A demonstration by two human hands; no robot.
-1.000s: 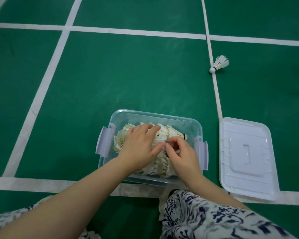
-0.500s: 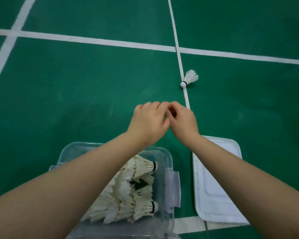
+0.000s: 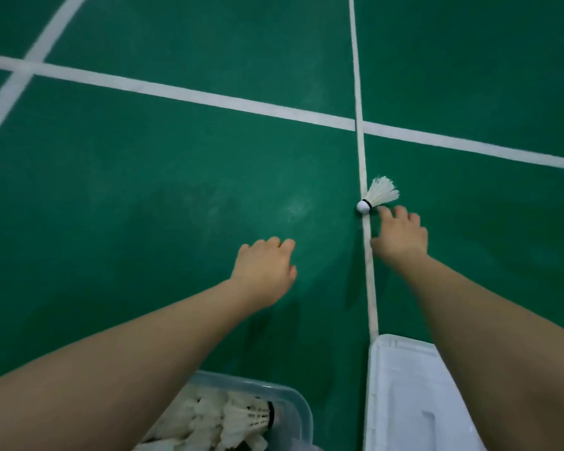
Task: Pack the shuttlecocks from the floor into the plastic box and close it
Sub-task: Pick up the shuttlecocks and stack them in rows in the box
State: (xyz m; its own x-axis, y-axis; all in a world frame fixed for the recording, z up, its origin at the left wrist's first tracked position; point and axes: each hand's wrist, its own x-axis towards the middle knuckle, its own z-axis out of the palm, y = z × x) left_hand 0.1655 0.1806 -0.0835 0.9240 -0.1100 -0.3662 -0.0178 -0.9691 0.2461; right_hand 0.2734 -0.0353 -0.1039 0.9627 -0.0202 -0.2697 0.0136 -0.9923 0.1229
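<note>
We see one loose shuttlecock lying on its side on the green floor. Its white cork rests on a narrow white line and its feathers fan out up and to the right. A wider crossing line meets that narrow line further off, beyond the shuttlecock.

Our right hand is stretched out low over the floor, just below the shuttlecock. Its grip is spread: the fingers are extended and apart, and they hold nothing. The foremost fingertip sits just beside the cork, and we cannot tell whether it touches.

Our left hand hangs over bare floor, well to the left of the shuttlecock. Its grip is loose, the fingers gently curled downward around nothing.

At the bottom of the view stands the plastic box, clear-walled and uncovered, with its left part hidden under our left forearm. Inside it we see the packed shuttlecocks lying on their sides in a dense white heap. One of them shows a black band at its cork end near the right wall.

The lid lies flat on the floor to the right of the box, with a strip of green between them. It is white and ribbed, and our right forearm crosses over its far right corner. The narrow white line runs down to its upper left corner.
</note>
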